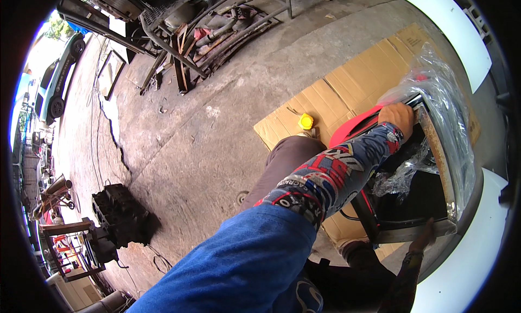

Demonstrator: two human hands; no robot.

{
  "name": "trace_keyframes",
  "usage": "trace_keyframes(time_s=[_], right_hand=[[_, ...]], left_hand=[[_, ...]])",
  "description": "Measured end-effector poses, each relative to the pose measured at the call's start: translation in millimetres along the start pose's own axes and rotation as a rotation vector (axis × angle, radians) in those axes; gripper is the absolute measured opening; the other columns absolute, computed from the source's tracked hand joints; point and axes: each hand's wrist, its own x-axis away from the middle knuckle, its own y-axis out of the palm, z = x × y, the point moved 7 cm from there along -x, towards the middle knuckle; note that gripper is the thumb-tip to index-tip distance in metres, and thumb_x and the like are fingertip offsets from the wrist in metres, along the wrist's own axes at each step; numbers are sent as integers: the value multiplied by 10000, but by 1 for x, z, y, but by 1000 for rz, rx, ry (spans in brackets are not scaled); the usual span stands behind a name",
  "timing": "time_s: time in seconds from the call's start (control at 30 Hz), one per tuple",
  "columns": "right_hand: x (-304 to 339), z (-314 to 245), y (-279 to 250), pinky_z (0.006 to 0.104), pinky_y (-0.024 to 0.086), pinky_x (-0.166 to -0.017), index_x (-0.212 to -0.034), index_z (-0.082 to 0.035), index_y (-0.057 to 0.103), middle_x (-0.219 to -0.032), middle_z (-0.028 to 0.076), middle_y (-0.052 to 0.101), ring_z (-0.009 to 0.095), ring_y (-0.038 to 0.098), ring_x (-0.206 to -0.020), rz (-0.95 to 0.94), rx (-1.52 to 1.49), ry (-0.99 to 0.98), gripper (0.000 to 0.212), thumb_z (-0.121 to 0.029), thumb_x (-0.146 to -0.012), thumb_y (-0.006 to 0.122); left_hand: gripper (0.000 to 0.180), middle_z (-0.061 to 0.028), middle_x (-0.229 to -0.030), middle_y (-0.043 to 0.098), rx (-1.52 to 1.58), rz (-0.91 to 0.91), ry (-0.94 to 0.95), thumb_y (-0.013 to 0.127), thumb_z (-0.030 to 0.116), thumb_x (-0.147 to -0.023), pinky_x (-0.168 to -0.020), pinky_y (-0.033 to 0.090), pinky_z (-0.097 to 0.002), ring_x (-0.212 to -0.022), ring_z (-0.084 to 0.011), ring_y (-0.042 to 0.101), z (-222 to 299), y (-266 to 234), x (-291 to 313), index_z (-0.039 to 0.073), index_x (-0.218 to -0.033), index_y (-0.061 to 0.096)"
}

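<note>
A rectangular metal frame (437,153), rusty along one side, stands tilted at the right over a black inner panel (418,196). My left hand (398,119) reaches across in a patterned arm sleeve, its fingers closed round the frame's far upper corner. Down at the near corner, my right hand (425,236) grips the lower bar in shadow; part of its fingers is hidden. Beside my left hand lies a red panel (355,124) with a dark edge. Crumpled clear plastic wrap (448,90) drapes the frame's far side, and more of it bunches inside the opening.
Flattened cardboard (336,98) covers the floor under the frame, with a yellow round object (305,121) on it. White curved panels (450,30) edge the right. A dark engine block (120,215) sits left, and a metal rack (217,36) with scrap parts stands far off.
</note>
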Motion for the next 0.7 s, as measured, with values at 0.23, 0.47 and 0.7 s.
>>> trace_keyframes(time_s=[0.23,0.47,0.7], right_hand=[[-13,27,1,354,514,-836,-1122,21,679,-1091,86,670,184,624,-940,-76,-44,115,403,-297,-884,745],[8,-13,-1,364,456,-571,-713,-3,665,-705,60,665,126,550,-635,68,58,-242,300,-223,-912,713],[42,-67,-17,423,496,-832,-982,31,691,-979,221,716,350,682,-949,147,191,66,468,-394,-797,756]], left_hand=[[218,-156,-870,715,-36,-127,-13,582,255,-879,-663,550,-428,-811,-307,715,-2,0,-2,83,-893,715],[492,-184,-837,708,47,-177,-17,524,547,-924,-699,549,-492,-822,-387,690,-4,5,-9,96,-923,720],[450,-269,-899,684,-14,-117,5,541,444,-902,-787,537,-512,-882,-444,667,5,-13,-5,31,-988,697]])
